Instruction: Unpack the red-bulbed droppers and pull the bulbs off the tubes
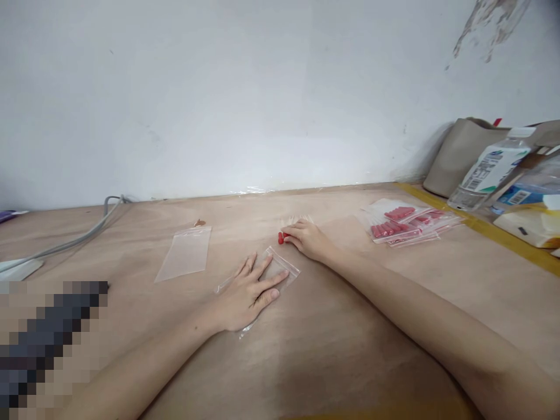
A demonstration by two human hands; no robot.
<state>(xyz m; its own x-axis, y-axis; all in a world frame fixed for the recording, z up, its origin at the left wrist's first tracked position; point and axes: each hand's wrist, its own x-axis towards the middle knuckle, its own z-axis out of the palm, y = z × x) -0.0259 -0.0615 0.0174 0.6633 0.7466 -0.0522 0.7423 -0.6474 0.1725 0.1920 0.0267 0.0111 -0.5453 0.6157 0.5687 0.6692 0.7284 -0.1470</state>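
Observation:
My left hand (251, 291) lies flat with its fingers spread on a clear zip bag (286, 275), pressing it to the table. Farther off and to the right, my right hand (308, 238) has its fingers bent together over a small group of red-ended pieces (281, 237). Pale, thin stems show just behind those fingers, though most of the pieces are hidden under the hand. Left of both hands, another clear bag (186, 254) rests flat, with a small brown scrap (200, 222) at its top edge.
Several clear bags of red-ended pieces (396, 230) are piled at the right. Behind them stand a tilted plastic bottle (490, 169) and a grey-beige container (450, 154). A grey cable (83, 236) crosses the left side. Yellow tape (485, 227) runs along the right.

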